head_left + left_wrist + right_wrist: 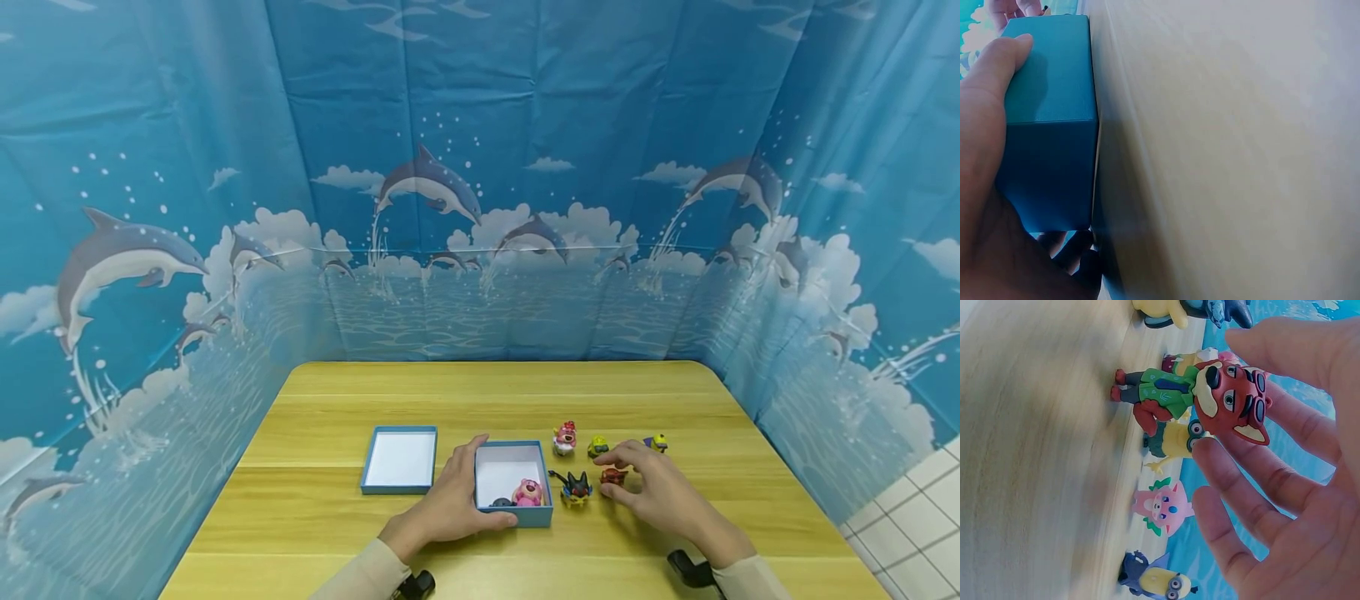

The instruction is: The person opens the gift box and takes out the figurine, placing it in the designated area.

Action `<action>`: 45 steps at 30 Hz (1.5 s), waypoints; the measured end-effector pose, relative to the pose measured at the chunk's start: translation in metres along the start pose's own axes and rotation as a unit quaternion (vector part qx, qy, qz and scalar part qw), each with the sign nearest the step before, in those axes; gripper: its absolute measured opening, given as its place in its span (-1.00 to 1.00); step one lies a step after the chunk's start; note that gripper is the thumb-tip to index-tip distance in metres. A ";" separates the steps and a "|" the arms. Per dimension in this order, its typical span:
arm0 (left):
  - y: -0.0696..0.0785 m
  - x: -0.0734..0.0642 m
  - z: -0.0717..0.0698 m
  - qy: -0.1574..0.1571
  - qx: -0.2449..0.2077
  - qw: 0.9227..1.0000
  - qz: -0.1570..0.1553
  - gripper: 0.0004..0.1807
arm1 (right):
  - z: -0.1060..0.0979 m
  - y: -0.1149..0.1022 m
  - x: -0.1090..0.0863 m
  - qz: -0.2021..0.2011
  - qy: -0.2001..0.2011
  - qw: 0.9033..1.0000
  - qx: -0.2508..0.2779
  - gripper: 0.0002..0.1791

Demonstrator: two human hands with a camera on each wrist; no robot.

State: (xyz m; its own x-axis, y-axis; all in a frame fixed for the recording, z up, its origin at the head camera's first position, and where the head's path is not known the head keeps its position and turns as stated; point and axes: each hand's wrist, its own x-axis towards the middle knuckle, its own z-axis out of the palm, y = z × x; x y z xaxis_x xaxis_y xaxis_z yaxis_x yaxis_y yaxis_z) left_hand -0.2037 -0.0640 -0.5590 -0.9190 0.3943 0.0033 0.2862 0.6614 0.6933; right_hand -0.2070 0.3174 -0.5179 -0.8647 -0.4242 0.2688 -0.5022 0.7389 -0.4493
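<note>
My left hand grips the left side of an open blue box, its thumb along the near wall. In the left wrist view that thumb lies against the box's wall. Inside sit a pink bear figurine and a dark grey piece. My right hand is around a red fox figurine, its fingers apart. In the right wrist view the fox figurine stands upright in a green shirt, with the fingers loosely behind it and the thumb beside its head.
A blue-rimmed lid lies left of the box, white inside up. Between box and right hand stands a black-and-yellow figurine. Behind are a pink-and-red figurine and yellow figurines. A pink figurine with green leaves shows beyond the fingers.
</note>
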 end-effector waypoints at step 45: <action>-0.001 0.000 -0.005 -0.012 -0.002 1.000 0.004 0.54 | -0.009 -0.033 0.013 -0.063 0.047 0.996 -0.034 -0.56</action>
State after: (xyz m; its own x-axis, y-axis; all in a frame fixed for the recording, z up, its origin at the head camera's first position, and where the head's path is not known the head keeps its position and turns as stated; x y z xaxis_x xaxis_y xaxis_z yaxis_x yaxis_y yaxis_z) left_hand -0.2054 -0.0675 -0.5560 -0.9093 0.4160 -0.0085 0.2934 0.6556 0.6958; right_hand -0.2014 0.2919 -0.4919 -0.7887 -0.4668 0.4001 -0.6021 0.7178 -0.3496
